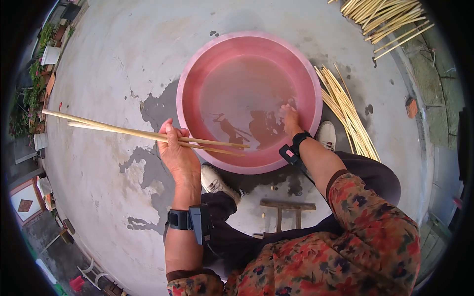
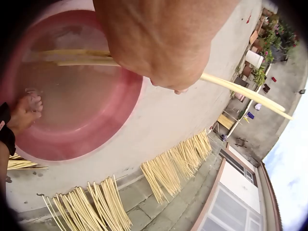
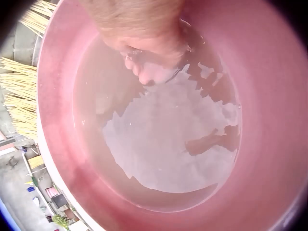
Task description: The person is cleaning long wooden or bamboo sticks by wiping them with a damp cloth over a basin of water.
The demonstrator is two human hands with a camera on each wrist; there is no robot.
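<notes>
My left hand (image 1: 178,154) grips a few long, pale, peeled sticks (image 1: 111,129) near their middle, above the left rim of a pink tub (image 1: 185,93). Their right ends reach over the tub's murky water (image 1: 242,84); the other ends stick out to the left over the ground. Inside the tub, at its right side, my right hand (image 1: 290,118) dips into the water. Its loosely bent fingers (image 3: 147,74) are partly under the surface, and no stick shows in them. In the left wrist view, the back of the left hand hides the grip.
A bundle of similar sticks (image 1: 348,116) lies on the concrete right of the tub. More sticks (image 2: 175,163) lie in rows along the paved edge. A low wooden stool (image 1: 288,206) stands between the person's feet. Potted plants (image 1: 37,74) line the far left.
</notes>
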